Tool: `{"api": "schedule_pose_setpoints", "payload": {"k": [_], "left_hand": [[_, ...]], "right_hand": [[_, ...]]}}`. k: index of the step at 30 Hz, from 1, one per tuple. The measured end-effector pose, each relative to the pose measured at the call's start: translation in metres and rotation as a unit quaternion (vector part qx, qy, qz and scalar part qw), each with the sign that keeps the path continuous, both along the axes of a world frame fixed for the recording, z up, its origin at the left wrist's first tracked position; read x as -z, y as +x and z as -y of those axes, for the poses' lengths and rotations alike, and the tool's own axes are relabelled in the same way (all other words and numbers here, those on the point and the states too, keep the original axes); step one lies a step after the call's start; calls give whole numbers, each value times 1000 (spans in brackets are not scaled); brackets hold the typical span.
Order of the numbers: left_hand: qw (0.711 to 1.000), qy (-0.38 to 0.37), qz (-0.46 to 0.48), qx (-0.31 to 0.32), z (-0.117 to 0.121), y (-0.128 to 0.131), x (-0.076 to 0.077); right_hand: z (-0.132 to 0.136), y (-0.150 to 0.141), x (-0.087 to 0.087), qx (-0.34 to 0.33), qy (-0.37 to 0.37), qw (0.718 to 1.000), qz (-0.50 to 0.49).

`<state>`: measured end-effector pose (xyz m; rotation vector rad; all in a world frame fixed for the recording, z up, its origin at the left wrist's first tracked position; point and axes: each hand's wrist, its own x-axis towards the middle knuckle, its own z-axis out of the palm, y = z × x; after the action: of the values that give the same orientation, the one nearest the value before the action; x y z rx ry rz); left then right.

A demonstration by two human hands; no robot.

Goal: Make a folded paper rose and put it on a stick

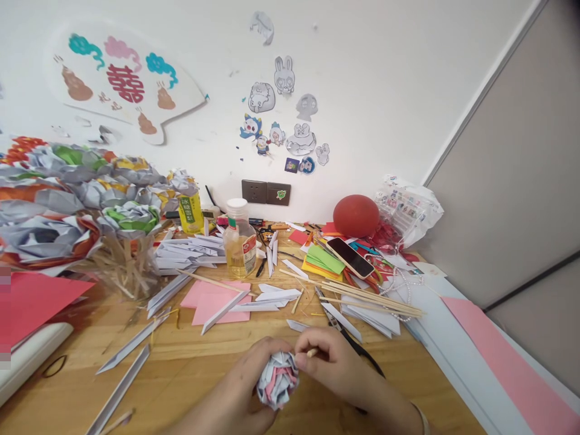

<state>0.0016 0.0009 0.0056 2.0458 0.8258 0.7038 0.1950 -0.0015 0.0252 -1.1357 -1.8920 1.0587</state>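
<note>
A folded-paper flower (pixel 277 382), white with pink strips, is at the front of the wooden table. My left hand (pixel 244 377) is closed round its left side. Close against its upper right edge is my right hand (pixel 333 362), with thumb and fingers pinched on a thin wooden stick (pixel 312 352) of which only a short end shows. Part of a black-handled metal tool (pixel 362 353) lies behind and under my right hand. Folded white paper strips (pixel 276 296) and pink paper squares (pixel 212 302) lie just beyond my hands.
At the left, several finished paper flowers (pixel 131 216) stand in a clear container (pixel 124 266). A bottle of yellowish liquid (pixel 240 241) stands mid-table. Farther right are wooden sticks (pixel 371 297), a phone (pixel 350 257), a red balloon (pixel 356 215) and a plastic bag (pixel 410 208).
</note>
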Motion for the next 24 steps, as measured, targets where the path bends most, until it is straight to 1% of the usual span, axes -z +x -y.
{"api": "schedule_pose_setpoints", "payload": {"k": [1, 2, 4, 5, 6, 7, 9, 11, 14, 16, 18, 20, 22, 24], "left_hand": [[1000, -2, 5, -1, 1, 0, 0], [1000, -4, 11, -2, 1, 1, -1], [1000, -6, 19, -1, 2, 2, -4], [1000, -8, 21, 0, 2, 3, -5], [1000, -9, 23, 2, 3, 4, -6], [1000, -12, 25, 2, 3, 5, -7], [999, -25, 30, 3, 3, 6, -9], [998, -42, 35, 7, 3, 7, -11], [998, -58, 35, 13, 3, 5, -11], [998, -62, 29, 15, 4, 3, -11], [997, -66, 24, 18, 5, 2, -12], [997, -70, 22, 22, 5, 1, -13], [997, -73, 24, 20, 5, 2, -15], [997, -72, 28, 14, 4, 2, -15]], "right_hand": [[1, 0, -1, -1, 58, 998, 34], [3, 0, -1, -4, 125, 990, 72], [6, 0, -3, -16, 246, 958, 143], [7, 0, -4, -23, 284, 943, 170], [8, 0, -5, -30, 303, 934, 188], [9, 0, -6, -38, 308, 930, 197], [9, -1, -6, -50, 286, 938, 190], [8, 0, -5, -59, 244, 955, 159], [4, 1, 0, -40, 144, 986, 77], [2, 1, 4, -16, 67, 997, 16], [0, 1, 6, -2, -2, 999, -36], [-1, -1, 8, 0, -47, 996, -78], [-2, -2, 9, 6, -70, 993, -97], [-2, -3, 11, 26, -65, 994, -87]]}}
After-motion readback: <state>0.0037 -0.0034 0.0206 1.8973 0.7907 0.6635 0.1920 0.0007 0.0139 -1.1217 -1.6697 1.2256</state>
